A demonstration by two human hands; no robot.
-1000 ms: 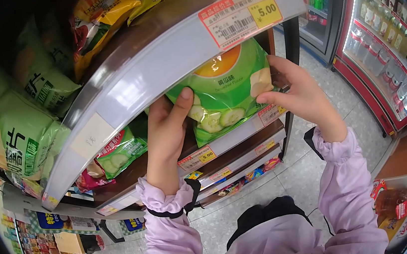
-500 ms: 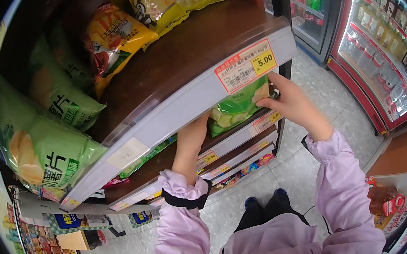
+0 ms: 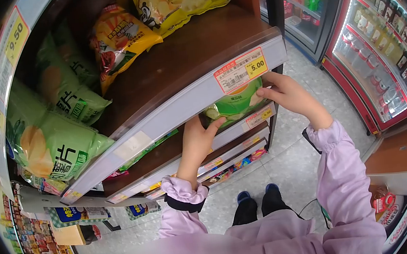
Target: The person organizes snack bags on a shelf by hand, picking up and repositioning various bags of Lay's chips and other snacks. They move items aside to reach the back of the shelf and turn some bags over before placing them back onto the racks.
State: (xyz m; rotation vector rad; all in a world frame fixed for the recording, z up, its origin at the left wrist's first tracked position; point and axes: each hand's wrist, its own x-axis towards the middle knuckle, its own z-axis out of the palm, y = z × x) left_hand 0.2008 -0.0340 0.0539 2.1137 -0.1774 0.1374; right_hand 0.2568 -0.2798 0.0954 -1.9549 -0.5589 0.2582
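While our right hand (image 3: 294,97) pinches glossy green plastic snack bag (image 3: 237,103) below white-edged brown shelf (image 3: 194,47), left hand (image 3: 197,141) has thumb at bag's left end; other fingertips hidden, we can't tell grip.

Two hands show, one left hand (image 3: 197,140) at the centre and one right hand (image 3: 293,95) at three o'clock, plus one green packet (image 3: 235,104) near the centre. One yellow packet (image 3: 179,2) sits at twelve o'clock, one orange packet (image 3: 120,33) at eleven, and three pale green bags (image 3: 60,143) from nine to ten. There is one 5.00 price label (image 3: 241,71) at one o'clock, two checked packs (image 3: 78,213) from seven to eight, two blue shoes (image 3: 243,196) at five, one red-labelled bottle (image 3: 383,202) at four, and two drinks coolers (image 3: 353,92) from one to three.
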